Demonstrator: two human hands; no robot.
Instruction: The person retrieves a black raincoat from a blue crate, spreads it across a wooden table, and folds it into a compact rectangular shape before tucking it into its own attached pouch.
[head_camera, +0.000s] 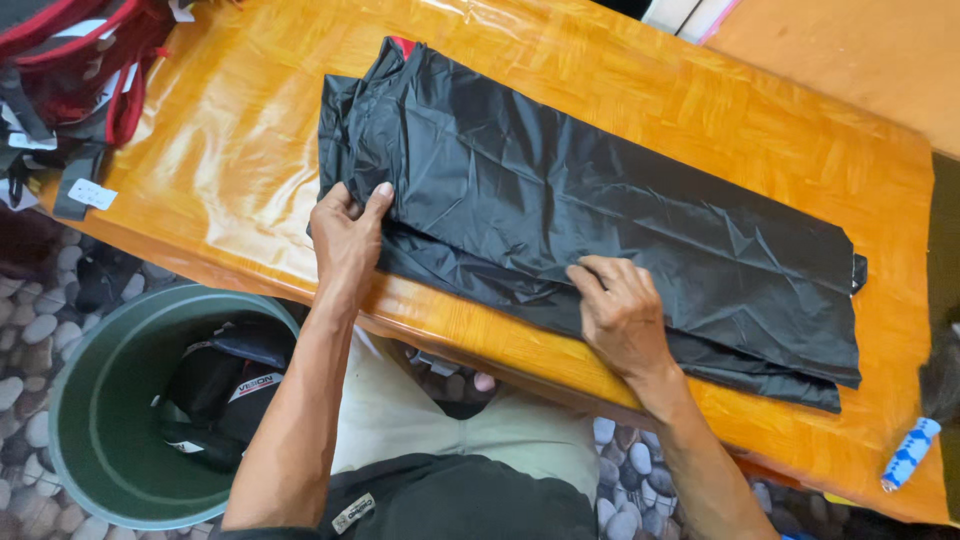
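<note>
Left hand: the left hand (345, 235) pinches the near left edge of a black, crinkled, glossy thin-fabric garment (600, 210), thumb on top, fingers curled under the fold.
Right hand: the right hand (620, 312) lies palm down on the garment's near edge, fingers loosely bent, pressing the cloth flat.
Garment: folded into a long, layered strip, lying slantwise across the table, a bit of red showing at its far left corner.
Table: glossy orange wooden table (230, 150) with a parquet pattern.
Nearby: round green plastic bucket (90, 420) on a pebble-patterned floor; small blue-and-white tube (910, 453) at the table's right edge.
</note>
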